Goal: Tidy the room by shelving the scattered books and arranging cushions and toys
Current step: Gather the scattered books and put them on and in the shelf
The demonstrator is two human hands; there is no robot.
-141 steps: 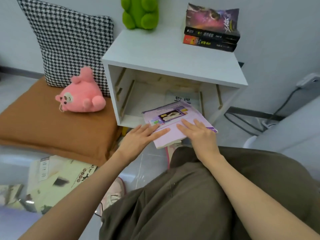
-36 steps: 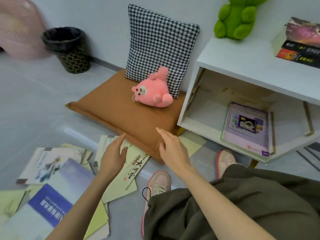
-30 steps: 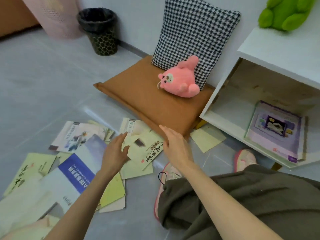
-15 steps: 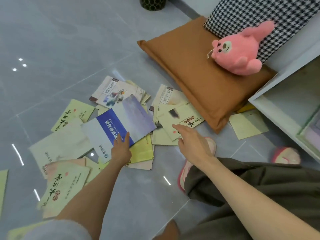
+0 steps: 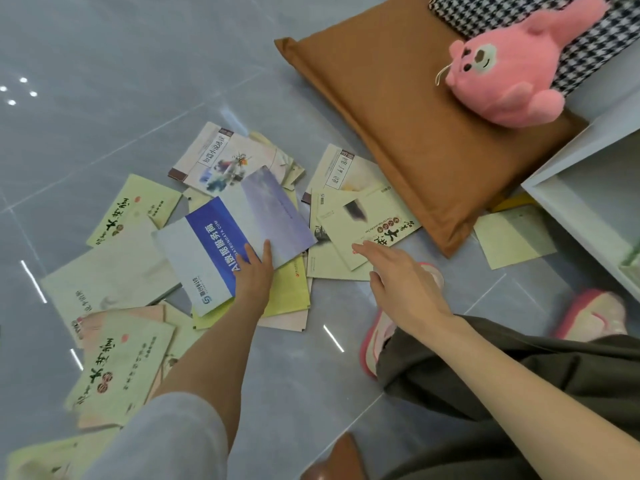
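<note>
Several thin books lie scattered on the grey floor. On top lies a blue-and-white book; my left hand rests on its near edge with straight fingers. My right hand hovers open, its fingertips at the edge of a pale green book with black brush characters. A brown cushion lies at the upper right with a pink plush toy sitting on it. Behind the toy a black-and-white checked cushion leans. A white shelf unit stands at the right edge.
More pale green and pink books spread over the lower left floor. A loose green book lies between the brown cushion and the shelf. My pink shoes and dark trouser legs fill the lower right.
My view swung from the shelf, where a purple book now lies, down to the floor. Both hands reached to the scattered books, the left onto the blue-and-white book.
</note>
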